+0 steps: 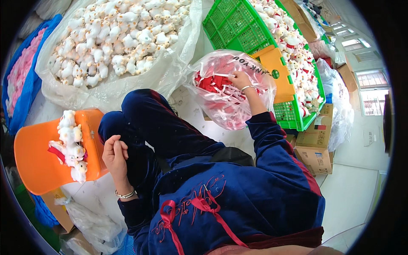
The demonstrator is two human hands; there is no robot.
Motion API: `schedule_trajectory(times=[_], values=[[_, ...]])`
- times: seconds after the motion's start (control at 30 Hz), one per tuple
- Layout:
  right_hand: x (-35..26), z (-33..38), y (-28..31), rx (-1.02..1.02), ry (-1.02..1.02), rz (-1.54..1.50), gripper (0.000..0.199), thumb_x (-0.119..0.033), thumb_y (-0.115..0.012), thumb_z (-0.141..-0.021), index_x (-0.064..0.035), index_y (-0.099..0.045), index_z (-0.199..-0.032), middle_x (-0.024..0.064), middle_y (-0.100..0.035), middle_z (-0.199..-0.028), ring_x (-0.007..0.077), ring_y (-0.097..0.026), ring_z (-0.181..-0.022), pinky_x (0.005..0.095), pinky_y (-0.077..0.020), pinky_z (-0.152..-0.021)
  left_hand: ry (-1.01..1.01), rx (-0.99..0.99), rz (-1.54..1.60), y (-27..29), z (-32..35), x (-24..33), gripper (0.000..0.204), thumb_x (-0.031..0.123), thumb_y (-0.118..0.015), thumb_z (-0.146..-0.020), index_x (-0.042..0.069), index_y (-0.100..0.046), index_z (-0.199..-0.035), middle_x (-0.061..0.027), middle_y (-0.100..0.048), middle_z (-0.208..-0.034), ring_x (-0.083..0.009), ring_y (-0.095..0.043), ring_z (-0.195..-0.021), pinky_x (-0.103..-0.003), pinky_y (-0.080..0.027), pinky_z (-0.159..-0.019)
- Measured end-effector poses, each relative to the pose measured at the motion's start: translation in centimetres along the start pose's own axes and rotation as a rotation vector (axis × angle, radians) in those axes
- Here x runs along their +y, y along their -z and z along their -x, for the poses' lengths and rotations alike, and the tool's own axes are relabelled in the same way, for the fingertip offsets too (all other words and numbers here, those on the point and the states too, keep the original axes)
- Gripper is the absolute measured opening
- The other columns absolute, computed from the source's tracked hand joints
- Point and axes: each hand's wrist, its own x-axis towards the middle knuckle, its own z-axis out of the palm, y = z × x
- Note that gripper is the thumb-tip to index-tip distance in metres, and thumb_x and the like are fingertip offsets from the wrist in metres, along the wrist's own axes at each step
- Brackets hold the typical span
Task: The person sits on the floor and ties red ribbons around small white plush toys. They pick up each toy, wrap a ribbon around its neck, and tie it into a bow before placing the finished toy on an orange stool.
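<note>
Right hand [239, 79] reaches up into the clear bag [231, 111] at centre frame, fingers pinched on a red-and-white ribbon strip [221, 75] running leftward. Left hand [114, 155], lower left, rests loosely curled and empty on the knee, beside the orange stool [36, 163] of white plush toys [70, 146].

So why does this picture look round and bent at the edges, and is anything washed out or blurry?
Head view: a fisheye lens leaves black corners and bows the green crate and windows near the rim; daylight washes out the white plush toys; glare sheens the clear bag of red ribbons where the right hand reaches; the left hand looks sharp.
</note>
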Motion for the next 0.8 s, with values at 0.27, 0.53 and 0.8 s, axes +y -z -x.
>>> schedule_trajectory(times=[0.27,0.53,0.8], values=[[-2.5,0.9,1.6,0.001,0.051,-0.334,0.031,-0.026,-0.061,-0.101,-0.0001,-0.073,-0.088,0.0025,-0.066,-0.069,0.0109,-0.058,-0.061,0.0295,-0.0481,-0.059,0.047,-0.003,0.002,-0.4,0.1,0.2,0.017,0.007,-0.051,-0.106,0.002,-0.064,-0.117,-0.0009,-0.061,-0.080,-0.0025,-0.047,-0.058,-0.015,-0.036,-0.052],[-22.8,7.8,9.4,-0.341,0.480,-0.997,0.035,-0.024,-0.043,-0.107,-0.0012,-0.054,-0.084,0.0169,-0.066,-0.090,0.0178,-0.060,-0.070,0.0264,-0.0502,-0.067,-0.019,-0.133,-0.008,-5.1,-2.5,3.9,0.028,0.004,-0.064,-0.097,0.001,-0.063,-0.125,-0.0027,-0.066,-0.100,-0.0057,-0.059,-0.083,-0.019,-0.048,-0.073],[-33.6,10.0,4.2,-0.952,0.567,-1.510,0.037,-0.024,-0.036,-0.109,-0.0007,-0.053,-0.086,0.0253,-0.067,-0.106,0.0328,-0.072,-0.097,0.0377,-0.0580,-0.083,-0.128,-0.510,0.070,-10.3,-4.4,8.1,0.066,0.015,-0.077,-0.088,0.000,-0.048,-0.145,-0.0129,-0.062,-0.132,-0.0220,-0.058,-0.124,-0.036,-0.044,-0.108]])
